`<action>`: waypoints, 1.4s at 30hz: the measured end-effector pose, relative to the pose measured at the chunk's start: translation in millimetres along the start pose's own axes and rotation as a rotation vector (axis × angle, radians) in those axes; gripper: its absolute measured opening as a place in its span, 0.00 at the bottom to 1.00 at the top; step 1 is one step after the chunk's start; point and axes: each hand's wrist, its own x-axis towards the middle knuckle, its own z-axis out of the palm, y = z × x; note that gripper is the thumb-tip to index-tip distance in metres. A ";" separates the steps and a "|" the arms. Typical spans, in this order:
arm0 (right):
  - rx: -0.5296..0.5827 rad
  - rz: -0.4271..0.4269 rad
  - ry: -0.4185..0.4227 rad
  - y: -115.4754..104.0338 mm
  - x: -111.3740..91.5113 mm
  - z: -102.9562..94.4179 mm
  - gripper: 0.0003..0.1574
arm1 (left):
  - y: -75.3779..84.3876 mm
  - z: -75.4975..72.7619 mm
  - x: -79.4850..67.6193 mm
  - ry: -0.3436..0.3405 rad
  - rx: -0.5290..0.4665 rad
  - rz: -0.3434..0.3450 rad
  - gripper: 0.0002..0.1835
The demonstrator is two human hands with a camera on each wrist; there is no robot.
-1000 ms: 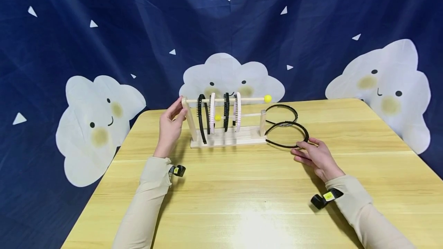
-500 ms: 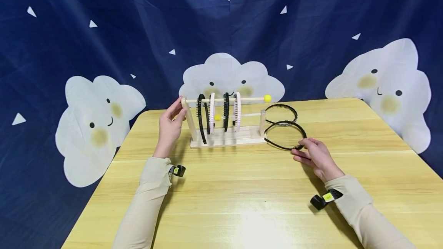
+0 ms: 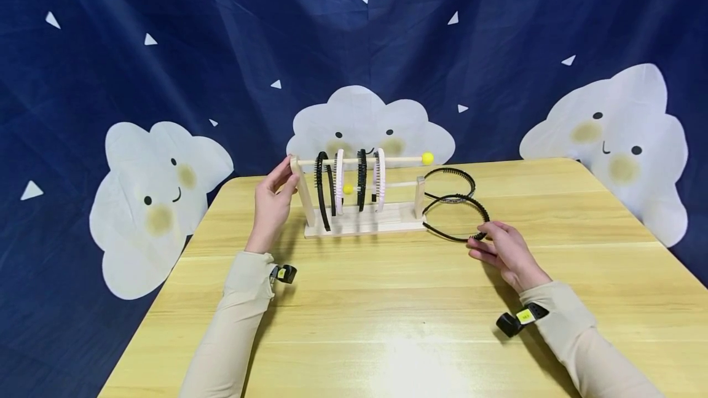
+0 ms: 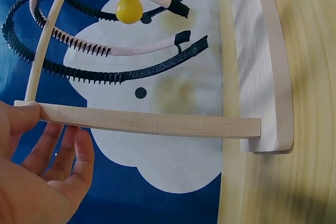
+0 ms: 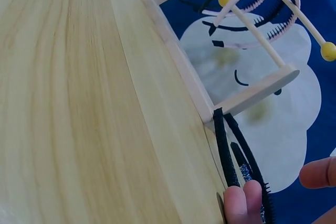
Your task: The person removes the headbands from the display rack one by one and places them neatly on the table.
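Black toothed headband (image 3: 485, 209): it is just to the right of the wooden stand, its two ends close by the stand's base; whether they touch it, I cannot tell.
Right hand (image 3: 511, 255): to the right and front of the stand, half closed; the fingers curl at the curved part of this headband and hold it. How hard the thumb presses, I cannot tell.
Left hand (image 3: 273, 204): at the left of the stand, nearly closed, the thumb and fingers pinching the upper end of the tall post (image 3: 303, 195).
Wooden stand (image 3: 399, 217): pale and upright; four toothed headbands, black and pale pink by turns, hang over its upper rod (image 3: 404, 159).
Second black headband (image 3: 472, 184): to the right of the stand, behind the first one.
Table (image 3: 387, 300): under the stand, light yellow wood with visible grain and rounded far corners; a bright reflection shines in front of the stand.
Backdrop (image 3: 365, 35): behind the stand, dark blue cloth with soft folds, small white triangles and large white clouds.
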 end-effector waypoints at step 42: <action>-0.200 -0.095 0.087 -10.1 -5.6 16.4 0.47 | -2.4 0.5 0.3 -0.005 -0.018 0.007 0.26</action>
